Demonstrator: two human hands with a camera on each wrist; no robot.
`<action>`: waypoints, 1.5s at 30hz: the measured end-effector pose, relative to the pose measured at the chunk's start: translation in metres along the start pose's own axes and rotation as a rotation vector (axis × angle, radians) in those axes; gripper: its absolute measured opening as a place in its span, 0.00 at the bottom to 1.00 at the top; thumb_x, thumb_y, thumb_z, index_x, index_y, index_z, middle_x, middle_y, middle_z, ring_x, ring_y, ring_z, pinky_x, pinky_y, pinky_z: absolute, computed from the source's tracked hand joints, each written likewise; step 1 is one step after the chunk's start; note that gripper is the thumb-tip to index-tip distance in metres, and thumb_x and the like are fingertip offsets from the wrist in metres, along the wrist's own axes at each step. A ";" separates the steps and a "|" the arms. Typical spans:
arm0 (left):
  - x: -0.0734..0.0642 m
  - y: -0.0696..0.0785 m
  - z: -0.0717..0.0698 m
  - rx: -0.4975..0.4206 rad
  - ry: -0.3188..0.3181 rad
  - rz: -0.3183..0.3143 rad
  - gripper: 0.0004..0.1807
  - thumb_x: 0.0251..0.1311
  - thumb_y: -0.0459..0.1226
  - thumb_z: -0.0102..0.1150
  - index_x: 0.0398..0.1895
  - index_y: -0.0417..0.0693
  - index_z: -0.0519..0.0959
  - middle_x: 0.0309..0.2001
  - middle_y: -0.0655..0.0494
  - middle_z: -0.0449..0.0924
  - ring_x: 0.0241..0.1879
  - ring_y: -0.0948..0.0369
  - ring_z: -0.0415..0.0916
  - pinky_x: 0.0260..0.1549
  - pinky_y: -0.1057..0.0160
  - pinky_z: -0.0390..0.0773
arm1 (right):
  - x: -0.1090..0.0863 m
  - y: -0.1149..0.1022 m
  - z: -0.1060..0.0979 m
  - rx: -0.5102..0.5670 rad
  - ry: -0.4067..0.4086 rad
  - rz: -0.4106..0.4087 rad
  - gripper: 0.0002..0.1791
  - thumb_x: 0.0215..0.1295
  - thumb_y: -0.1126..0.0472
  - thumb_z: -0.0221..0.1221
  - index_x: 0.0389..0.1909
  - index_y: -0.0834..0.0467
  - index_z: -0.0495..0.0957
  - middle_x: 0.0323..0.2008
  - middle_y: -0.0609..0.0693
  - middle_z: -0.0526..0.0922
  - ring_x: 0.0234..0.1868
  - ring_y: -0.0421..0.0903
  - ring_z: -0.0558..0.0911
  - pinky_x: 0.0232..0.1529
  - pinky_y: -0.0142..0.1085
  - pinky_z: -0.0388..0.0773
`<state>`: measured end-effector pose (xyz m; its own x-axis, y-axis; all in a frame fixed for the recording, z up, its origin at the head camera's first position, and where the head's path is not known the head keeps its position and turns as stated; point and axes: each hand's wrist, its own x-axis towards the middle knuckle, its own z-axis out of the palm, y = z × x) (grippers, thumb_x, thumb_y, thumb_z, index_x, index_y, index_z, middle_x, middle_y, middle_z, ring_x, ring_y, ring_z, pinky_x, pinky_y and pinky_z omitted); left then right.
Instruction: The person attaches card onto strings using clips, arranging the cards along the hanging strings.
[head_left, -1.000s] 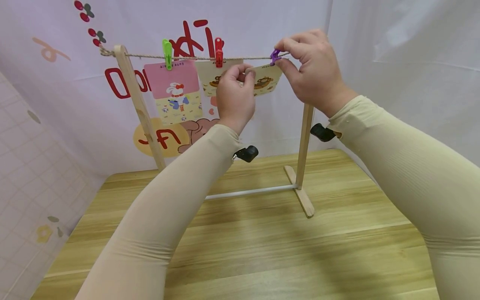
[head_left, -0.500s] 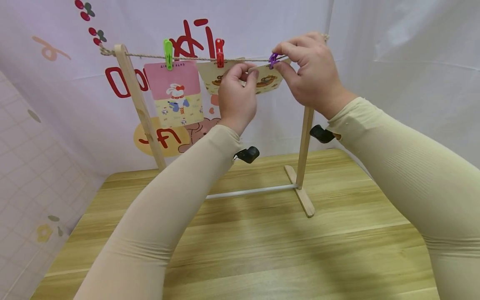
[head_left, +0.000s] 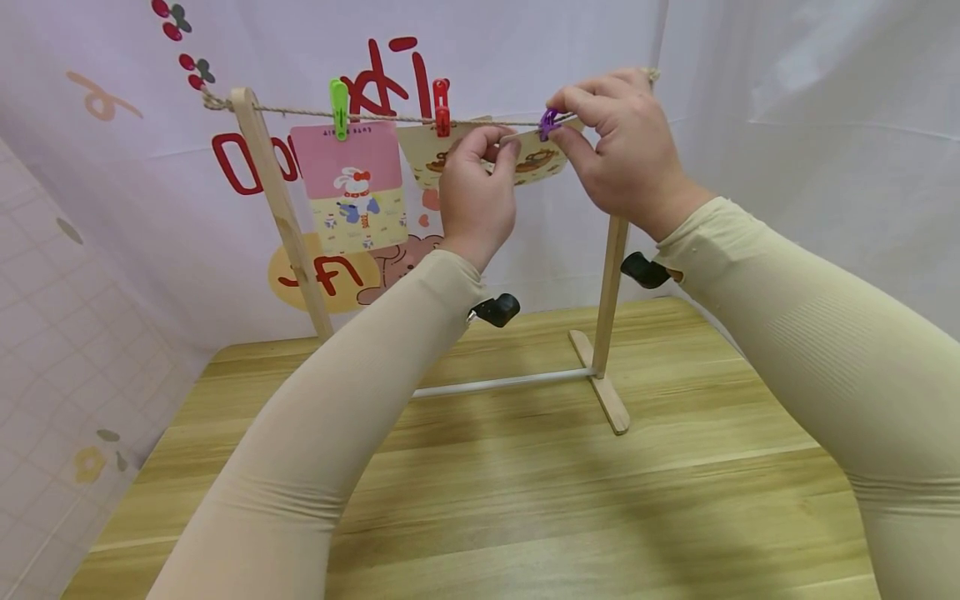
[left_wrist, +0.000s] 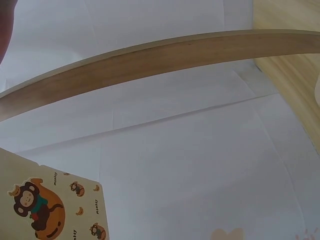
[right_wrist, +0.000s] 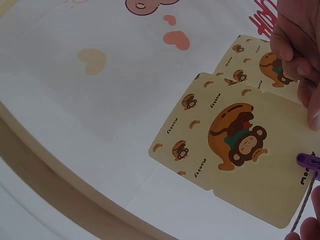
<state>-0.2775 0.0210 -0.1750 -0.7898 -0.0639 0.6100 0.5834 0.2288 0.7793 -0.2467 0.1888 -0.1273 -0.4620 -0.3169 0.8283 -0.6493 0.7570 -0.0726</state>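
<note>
My left hand [head_left: 478,187] pinches the left top corner of a cream card [right_wrist: 240,140] printed with monkeys and bananas. My right hand [head_left: 630,150] grips a purple clothespin [head_left: 549,125] between thumb and fingers, at the card's upper edge on the twine [head_left: 288,111]. The right wrist view shows the clothespin [right_wrist: 309,162] lying over the card's edge beside the twine. Just left, a matching monkey card [head_left: 420,158] hangs from a red clothespin [head_left: 442,108], partly behind my left hand. Farther left, a green clothespin [head_left: 340,108] holds a pink and yellow rabbit card [head_left: 352,187].
The twine runs between two wooden posts [head_left: 281,208] of a stand on the wooden table [head_left: 570,500]. A white rod [head_left: 502,383] joins the stand low down, and a wooden foot [head_left: 600,383] is at the right. A printed white cloth [head_left: 787,167] hangs behind.
The right hand has shifted slightly down with the purple clothespin. The card's right side has risen toward the twine. The left hand keeps its pinch, moving slightly right.
</note>
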 end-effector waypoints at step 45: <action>-0.001 -0.001 -0.001 0.009 -0.016 -0.010 0.17 0.79 0.43 0.57 0.65 0.55 0.81 0.40 0.58 0.75 0.32 0.63 0.69 0.31 0.68 0.71 | -0.001 0.003 0.001 -0.008 -0.051 0.020 0.15 0.78 0.59 0.60 0.58 0.61 0.83 0.58 0.57 0.87 0.65 0.59 0.75 0.70 0.46 0.63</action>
<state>-0.2768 0.0200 -0.1762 -0.7987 -0.0512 0.5995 0.5733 0.2373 0.7842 -0.2489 0.1912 -0.1283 -0.5051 -0.3305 0.7973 -0.6350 0.7679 -0.0839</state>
